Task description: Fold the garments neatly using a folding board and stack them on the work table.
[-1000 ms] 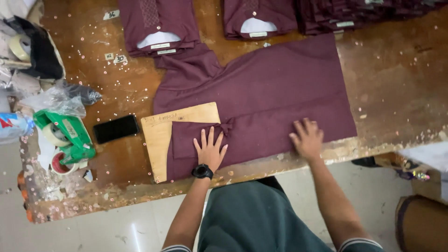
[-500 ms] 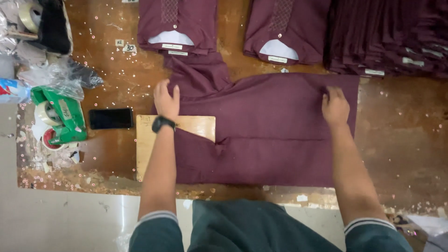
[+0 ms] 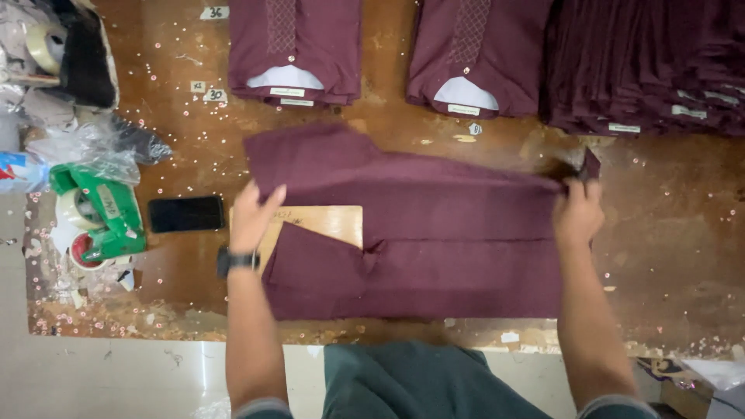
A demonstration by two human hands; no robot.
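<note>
Fingers of both hands pinch maroon garment (image 3: 434,225) edges: left hand (image 3: 254,219) at far-left fold over cardboard board (image 3: 322,221), right hand (image 3: 578,213) at far-right corner. Garment spread mid-table (image 3: 683,256); likely light, limp, best gripped at corners.

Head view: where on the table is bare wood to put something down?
Bare wood lies right of the maroon garment, below the stacked shirts, and between the phone and the folded shirt. The left edge is crowded by the tape dispenser and plastic bags.
</note>
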